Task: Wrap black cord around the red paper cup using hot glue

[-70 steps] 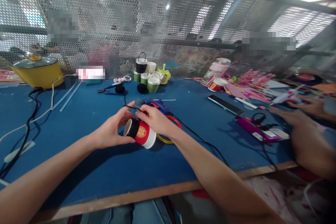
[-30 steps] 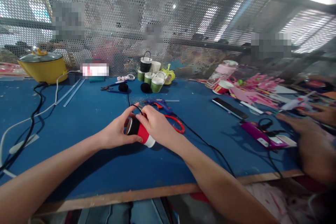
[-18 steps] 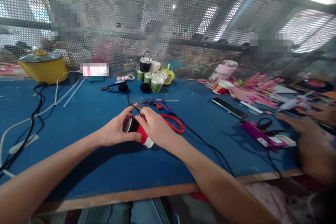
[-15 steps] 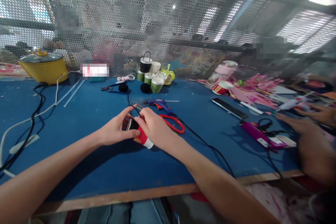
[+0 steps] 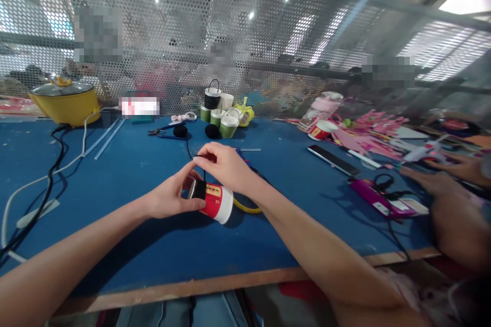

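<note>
My left hand is wrapped around a red and white paper cup, which lies tilted on its side with its white end toward the right. Black yarn covers a band near the cup's left end. Above it, my right hand pinches the black yarn between thumb and finger, and a taut strand drops to the cup. The yarn trails back toward a black ball. Behind my right wrist, a yellow loop handle shows in part. My right hand mostly covers the blue glue gun.
Pliers, another black ball and several wrapped cups stand farther back. A phone and a purple box lie to the right, near a co-worker's hand. Cables cross the left, by a yellow pot.
My right hand has risen and drawn the yarn upward from the cup. The cup has turned, showing more of its printed side and white end. The red loop handle is now hidden.
</note>
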Tool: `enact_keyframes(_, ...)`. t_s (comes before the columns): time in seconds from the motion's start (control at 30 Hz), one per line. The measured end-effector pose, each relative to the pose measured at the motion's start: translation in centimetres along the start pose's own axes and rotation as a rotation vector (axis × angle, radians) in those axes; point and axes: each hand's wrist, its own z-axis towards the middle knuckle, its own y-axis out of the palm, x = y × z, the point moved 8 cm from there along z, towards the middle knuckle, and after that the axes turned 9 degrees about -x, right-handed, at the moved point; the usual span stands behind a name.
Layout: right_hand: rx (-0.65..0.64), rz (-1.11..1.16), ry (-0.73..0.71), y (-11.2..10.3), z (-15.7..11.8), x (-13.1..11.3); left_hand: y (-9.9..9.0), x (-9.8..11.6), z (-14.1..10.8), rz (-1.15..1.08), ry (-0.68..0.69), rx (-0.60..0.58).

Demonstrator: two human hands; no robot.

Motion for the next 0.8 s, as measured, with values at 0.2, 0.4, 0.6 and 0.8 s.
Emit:
enact_keyframes(0.2,-0.144,0.003,-0.136,1.1,4.5,-4.6,0.5,0.3,0.0,-0.014,0.024,-0.036)
enact_keyframes(0.4,-0.187,-0.015,-0.013,-0.3,6.2,-2.4,0.6,0.1,-0.2,-0.04,0.058,-0.032)
enact_keyframes(0.6,0.023,-0.368,0.391,-6.0,1.7,7.5,0.1,0.0,-0.1,-0.024,0.037,0.023)
enact_keyframes(0.8,-0.024,-0.434,0.536,-3.7,-0.9,13.0,-0.2,0.0,-0.1,0.006,0.058,0.041)
